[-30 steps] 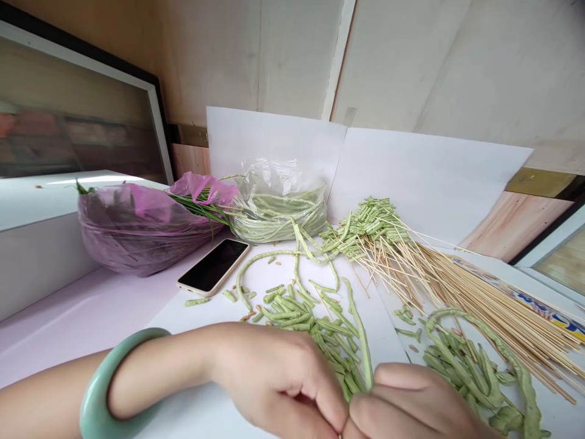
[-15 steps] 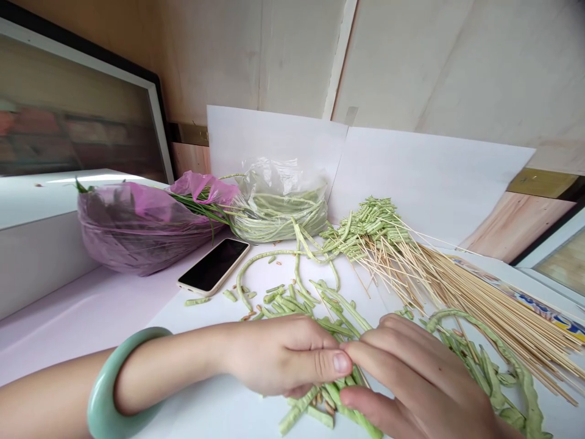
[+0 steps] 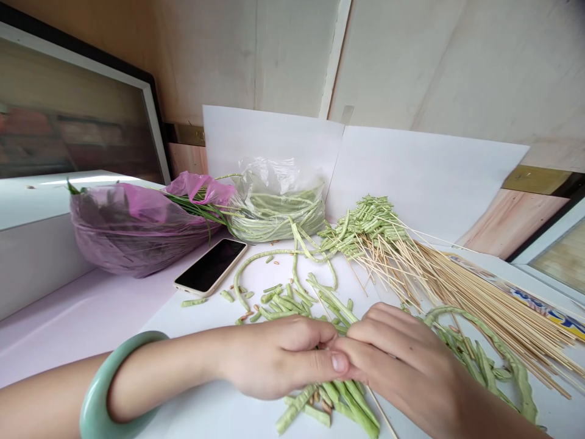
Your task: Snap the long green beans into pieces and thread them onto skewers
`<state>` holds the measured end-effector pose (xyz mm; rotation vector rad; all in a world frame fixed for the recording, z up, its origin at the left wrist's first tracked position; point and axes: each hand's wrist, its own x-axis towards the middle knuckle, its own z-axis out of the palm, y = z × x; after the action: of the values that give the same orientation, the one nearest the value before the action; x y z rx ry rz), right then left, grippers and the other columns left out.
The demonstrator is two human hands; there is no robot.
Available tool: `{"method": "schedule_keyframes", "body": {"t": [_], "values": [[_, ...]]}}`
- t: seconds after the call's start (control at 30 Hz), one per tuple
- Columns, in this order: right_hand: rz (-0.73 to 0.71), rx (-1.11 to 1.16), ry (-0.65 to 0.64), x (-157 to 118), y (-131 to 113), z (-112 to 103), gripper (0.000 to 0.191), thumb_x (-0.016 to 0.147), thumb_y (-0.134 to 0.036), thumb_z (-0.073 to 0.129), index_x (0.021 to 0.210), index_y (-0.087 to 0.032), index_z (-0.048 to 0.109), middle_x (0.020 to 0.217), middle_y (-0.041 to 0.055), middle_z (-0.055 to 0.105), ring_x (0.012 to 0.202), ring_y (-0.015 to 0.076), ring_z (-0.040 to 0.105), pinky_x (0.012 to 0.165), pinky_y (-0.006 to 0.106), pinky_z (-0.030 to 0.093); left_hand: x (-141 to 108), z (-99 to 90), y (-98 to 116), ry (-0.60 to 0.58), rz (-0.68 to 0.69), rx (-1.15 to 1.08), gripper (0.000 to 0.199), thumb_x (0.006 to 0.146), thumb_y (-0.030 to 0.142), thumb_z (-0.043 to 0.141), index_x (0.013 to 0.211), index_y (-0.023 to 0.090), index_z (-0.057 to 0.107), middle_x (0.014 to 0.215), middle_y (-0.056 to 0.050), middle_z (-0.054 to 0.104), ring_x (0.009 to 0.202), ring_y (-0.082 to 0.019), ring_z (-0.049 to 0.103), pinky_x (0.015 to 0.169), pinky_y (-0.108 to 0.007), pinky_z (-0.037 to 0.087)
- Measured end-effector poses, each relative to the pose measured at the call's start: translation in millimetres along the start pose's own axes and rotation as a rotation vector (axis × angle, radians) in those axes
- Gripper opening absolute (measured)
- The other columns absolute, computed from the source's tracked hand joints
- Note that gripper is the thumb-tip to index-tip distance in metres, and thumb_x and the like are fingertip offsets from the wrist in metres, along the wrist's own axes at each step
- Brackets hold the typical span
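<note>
My left hand (image 3: 283,356), with a green bangle (image 3: 114,390) on its wrist, is closed, thumb over fingers. My right hand (image 3: 406,363) meets it at the fingertips, also closed; whatever lies between the fingers is hidden. A thin stick (image 3: 381,411) shows below my right hand. Under and around both hands lie cut green bean pieces (image 3: 350,402) and small brown seeds. Beyond them, whole long beans (image 3: 295,262) curl across the white surface. Bean pieces threaded on sticks (image 3: 375,222) are piled at the back right, their bare sticks (image 3: 484,299) fanning toward the right edge.
A phone (image 3: 211,266) lies left of the long beans. Behind it are a purple bag (image 3: 137,228) of greens and a clear bag (image 3: 278,210) of long beans. Loose bean pods (image 3: 487,369) lie at the right. White boards (image 3: 420,177) stand at the back.
My right hand has turned and its fingers have drawn in against my left fingertips. A thin stick now shows below it. The view has shifted slightly.
</note>
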<state>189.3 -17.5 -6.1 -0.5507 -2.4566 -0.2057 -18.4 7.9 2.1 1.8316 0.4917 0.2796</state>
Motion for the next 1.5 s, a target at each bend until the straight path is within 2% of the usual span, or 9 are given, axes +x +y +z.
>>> {"method": "schedule_keyframes", "body": {"t": [0.1, 0.2, 0.37, 0.7, 0.8, 0.93, 1.2, 1.37, 1.5], "values": [[-0.010, -0.001, -0.069, -1, 10, 0, 0.024, 0.097, -0.009, 0.046, 0.076, -0.016, 0.057, 0.066, -0.0003, 0.054, 0.061, 0.0138, 0.042, 0.059, 0.030, 0.032, 2, 1.4, -1, 0.066, -0.092, 0.073, 0.009, 0.089, 0.023, 0.044, 0.082, 0.018, 0.046, 0.059, 0.006, 0.040, 0.054, -0.009, 0.040, 0.051, -0.020, 0.034], [0.014, -0.003, -0.120, -2, 16, 2, 0.018, 0.097, -0.010, 0.048, 0.083, -0.016, 0.057, 0.070, 0.0005, 0.055, 0.064, 0.0149, 0.044, 0.059, 0.030, 0.034, 5, 2.2, -6, 0.145, -0.034, 0.249, 0.010, 0.087, 0.015, 0.046, 0.077, 0.017, 0.048, 0.059, 0.006, 0.041, 0.054, -0.008, 0.039, 0.052, -0.020, 0.033], [0.000, 0.008, -0.190, -4, 16, 5, 0.024, 0.098, -0.010, 0.040, 0.079, -0.017, 0.053, 0.072, 0.0007, 0.052, 0.065, 0.0152, 0.042, 0.059, 0.030, 0.034, 9, 2.2, -16, 0.143, 0.123, 0.322, 0.021, 0.088, 0.028, 0.056, 0.071, 0.015, 0.054, 0.062, 0.003, 0.047, 0.058, -0.009, 0.042, 0.056, -0.019, 0.035], [0.087, -0.323, -0.341, -7, 32, -8, 0.019, 0.075, -0.005, 0.046, 0.068, -0.022, 0.051, 0.067, -0.0001, 0.054, 0.067, 0.0202, 0.052, 0.062, 0.033, 0.039, 9, 1.3, -22, 0.207, 0.052, 0.379, 0.035, 0.091, 0.041, 0.050, 0.070, 0.014, 0.059, 0.059, 0.003, 0.048, 0.053, -0.008, 0.039, 0.049, -0.020, 0.031], [0.136, -0.319, -0.375, -8, 36, -8, 0.010, 0.078, -0.014, 0.055, 0.085, -0.020, 0.061, 0.071, 0.0021, 0.061, 0.075, 0.0241, 0.060, 0.062, 0.035, 0.047, 9, 1.4, -23, 0.219, 0.034, 0.372, 0.034, 0.090, 0.039, 0.050, 0.068, 0.014, 0.058, 0.058, 0.003, 0.046, 0.052, -0.008, 0.039, 0.049, -0.020, 0.030], [0.258, -0.198, -0.405, -7, 32, -12, 0.028, 0.088, -0.029, 0.057, 0.113, -0.016, 0.060, 0.090, 0.0081, 0.070, 0.089, 0.0277, 0.067, 0.066, 0.039, 0.058, 10, -0.2, -23, 0.262, -0.001, 0.350, 0.032, 0.089, 0.036, 0.051, 0.066, 0.015, 0.056, 0.057, 0.004, 0.044, 0.052, -0.007, 0.035, 0.049, -0.020, 0.028], [0.414, 0.306, -0.286, -14, 22, -14, 0.060, 0.093, -0.008, 0.036, 0.147, -0.033, 0.029, 0.143, 0.0022, 0.052, 0.128, 0.0191, 0.051, 0.098, 0.039, 0.051, 11, -0.5, -24, 0.312, -0.061, 0.160, 0.042, 0.089, 0.046, 0.051, 0.060, 0.017, 0.041, 0.052, 0.007, 0.031, 0.047, -0.006, 0.030, 0.043, -0.020, 0.023], [0.420, 0.311, -0.380, -13, 5, -7, 0.068, 0.092, -0.006, 0.035, 0.153, -0.027, 0.013, 0.149, 0.0077, 0.044, 0.131, 0.0214, 0.045, 0.099, 0.038, 0.048, 8, 6.4, -27, 0.305, -0.141, -0.083, 0.050, 0.083, 0.064, 0.051, 0.069, 0.016, 0.049, 0.053, 0.004, 0.045, 0.044, -0.010, 0.051, 0.039, -0.019, 0.029], [0.353, 0.198, -0.379, -5, -7, -4, 0.068, 0.090, -0.005, 0.033, 0.154, -0.014, 0.012, 0.142, 0.0150, 0.051, 0.124, 0.0219, 0.054, 0.091, 0.031, 0.054, 8, 9.5, -22, 0.330, -0.147, -0.055, 0.042, 0.085, 0.055, 0.052, 0.070, 0.016, 0.049, 0.048, 0.005, 0.047, 0.042, -0.009, 0.049, 0.039, -0.017, 0.031]]}}
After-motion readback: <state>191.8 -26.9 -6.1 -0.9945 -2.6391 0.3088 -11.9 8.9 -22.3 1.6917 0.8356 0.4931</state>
